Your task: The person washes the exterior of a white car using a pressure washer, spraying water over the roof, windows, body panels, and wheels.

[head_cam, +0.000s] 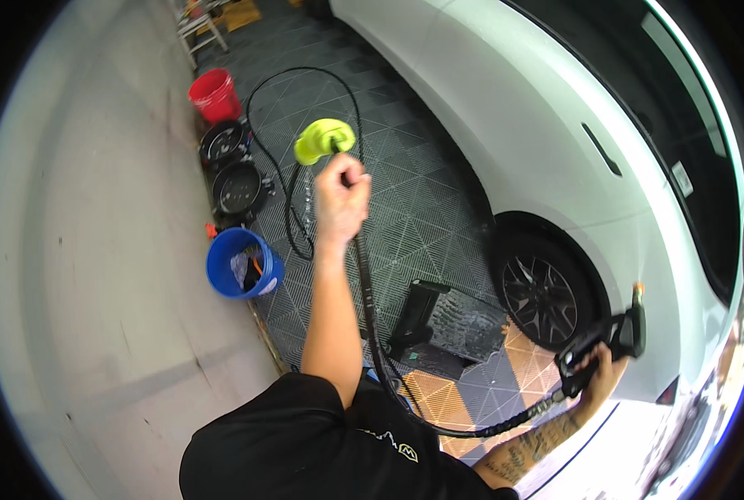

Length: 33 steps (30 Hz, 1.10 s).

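My left hand point(342, 199) is raised in front of me, fingers wrapped around the black handle of a lime-green cleaning brush point(323, 139). Water trickles below the brush head. My right hand point(603, 380) grips a black pressure washer gun point(603, 353), its brass-coloured nozzle tip directed at the rear body of a white car point(522, 106). A faint spray shows at the tip. From the gun's grip a black hose point(372, 325) loops past my torso and up behind my left hand. The car's rear wheel point(541, 303) has dark spokes and sits close to the gun.
Along the pale wall point(116, 206) stand a blue bucket point(214, 265) with items inside, two black round containers point(237, 187) and a red bucket point(216, 97). A black plastic piece of equipment point(466, 322) lies on the grey floor tiles point(403, 219). Hose loops point(303, 69) cross the floor.
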{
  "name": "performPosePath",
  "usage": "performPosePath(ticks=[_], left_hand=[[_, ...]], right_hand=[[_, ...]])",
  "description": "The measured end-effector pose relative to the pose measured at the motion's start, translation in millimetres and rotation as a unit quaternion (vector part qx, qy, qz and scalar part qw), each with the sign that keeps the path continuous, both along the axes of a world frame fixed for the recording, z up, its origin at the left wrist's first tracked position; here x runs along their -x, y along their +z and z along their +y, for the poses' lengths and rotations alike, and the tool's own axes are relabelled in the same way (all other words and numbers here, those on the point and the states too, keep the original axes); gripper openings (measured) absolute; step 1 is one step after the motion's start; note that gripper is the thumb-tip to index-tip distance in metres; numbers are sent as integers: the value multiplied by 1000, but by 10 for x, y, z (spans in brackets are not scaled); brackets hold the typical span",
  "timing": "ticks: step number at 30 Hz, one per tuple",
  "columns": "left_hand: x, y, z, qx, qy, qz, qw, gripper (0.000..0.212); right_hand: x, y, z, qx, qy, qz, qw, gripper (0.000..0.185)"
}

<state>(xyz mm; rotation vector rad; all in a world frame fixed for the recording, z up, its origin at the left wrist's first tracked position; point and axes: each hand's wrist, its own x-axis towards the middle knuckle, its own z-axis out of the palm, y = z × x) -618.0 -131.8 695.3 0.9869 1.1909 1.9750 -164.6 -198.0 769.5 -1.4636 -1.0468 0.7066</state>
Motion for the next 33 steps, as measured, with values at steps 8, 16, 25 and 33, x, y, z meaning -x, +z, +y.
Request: performPosePath(ticks=[8,16,25,33], left_hand=[[-207,-5,120,-17,-55,15,998,17],[-122,32,378,17,-116,24,993,11],[-44,-45,769,117,-246,104,957,13],[201,-51,494,147,-269,189,933,19]], right_hand=[[-629,-101,-555,23,-123,35,992,27],[-1017,-253,-1064,51,-269,69,959,22],[-455,-175,-487,-23,-107,71,991,27],[454,4,191,19,89,36,995,26]])
